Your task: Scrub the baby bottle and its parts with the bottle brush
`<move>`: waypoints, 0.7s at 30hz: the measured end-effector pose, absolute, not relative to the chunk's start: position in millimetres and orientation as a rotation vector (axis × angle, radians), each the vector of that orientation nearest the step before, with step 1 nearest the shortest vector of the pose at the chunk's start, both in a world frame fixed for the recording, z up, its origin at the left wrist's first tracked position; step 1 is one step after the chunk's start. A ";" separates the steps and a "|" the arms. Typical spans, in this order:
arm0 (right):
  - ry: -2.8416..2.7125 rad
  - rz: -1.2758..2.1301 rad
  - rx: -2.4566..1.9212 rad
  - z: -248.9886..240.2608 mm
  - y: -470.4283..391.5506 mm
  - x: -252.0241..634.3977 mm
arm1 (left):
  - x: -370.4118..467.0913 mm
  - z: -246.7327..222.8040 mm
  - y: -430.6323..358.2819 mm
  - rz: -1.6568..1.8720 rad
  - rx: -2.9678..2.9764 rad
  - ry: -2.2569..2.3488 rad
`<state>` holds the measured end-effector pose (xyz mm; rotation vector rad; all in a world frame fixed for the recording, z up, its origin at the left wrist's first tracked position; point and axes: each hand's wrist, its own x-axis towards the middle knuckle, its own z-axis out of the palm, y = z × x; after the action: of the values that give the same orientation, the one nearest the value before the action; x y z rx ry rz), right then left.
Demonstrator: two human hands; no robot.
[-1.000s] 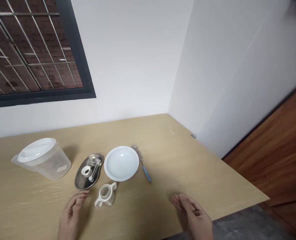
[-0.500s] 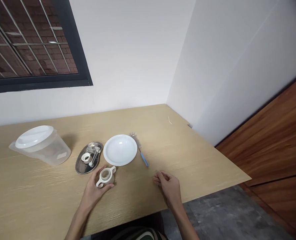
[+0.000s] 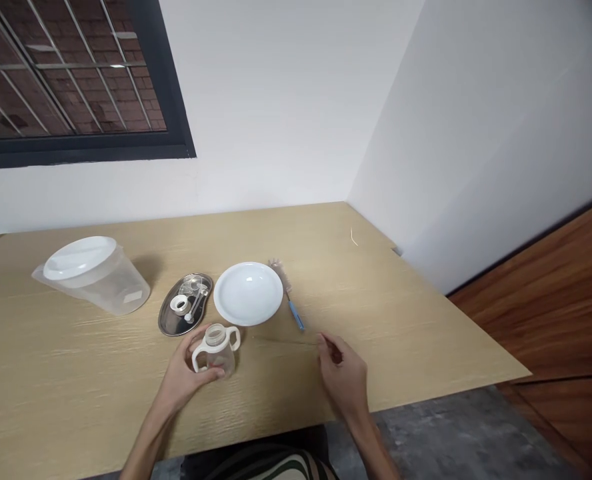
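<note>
My left hand (image 3: pixel 189 370) is wrapped round the left side of a small clear bottle (image 3: pixel 225 360) with a white two-handled collar and an open top. Over the table's front part, my right hand (image 3: pixel 343 370) has its thumb and fingertips pinched together on a thin thread-like item, faintly visible to the left of the fingertips. A white bowl (image 3: pixel 249 293) sits just behind the bottle. Right of the bowl lies a bottle brush (image 3: pixel 296 315) with a blue handle. A steel kidney-shaped tray (image 3: pixel 169 321) holds a white ring and small clear parts.
A translucent pitcher (image 3: pixel 121 287) with a white lid stands at the left of the wooden table (image 3: pixel 416 333). A short white strip (image 3: pixel 354 238) lies near the back right corner. Walls rise behind and to the right.
The bottle now shows more of its clear side, tilted differently in my left hand. My right hand's pinch has turned, and a thin line shows beside it. The camera view has shifted slightly.
</note>
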<state>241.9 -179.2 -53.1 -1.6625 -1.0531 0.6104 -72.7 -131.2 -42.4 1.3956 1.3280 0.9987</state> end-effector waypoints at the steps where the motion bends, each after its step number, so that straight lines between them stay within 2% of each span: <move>1: -1.114 0.635 -1.608 -47.9 -178.6 234.4 | -71.5 -36.6 -133.1 0.987 1.369 1.306; 8: -1.526 0.986 -1.104 -18.4 -174.2 168.4 | -56.1 -17.6 -146.1 0.859 1.253 1.126; 13: -1.365 1.145 -1.082 -24.5 -165.4 140.3 | -47.7 -22.0 -150.2 0.896 1.249 1.105; 21: -1.304 1.100 -1.065 -31.7 -160.8 130.4 | -52.6 -42.6 -144.3 0.944 1.573 1.252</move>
<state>130.4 -160.8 -31.7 -1.0650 -1.3042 1.0999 -52.6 -144.3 -42.6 1.5730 1.2517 0.9437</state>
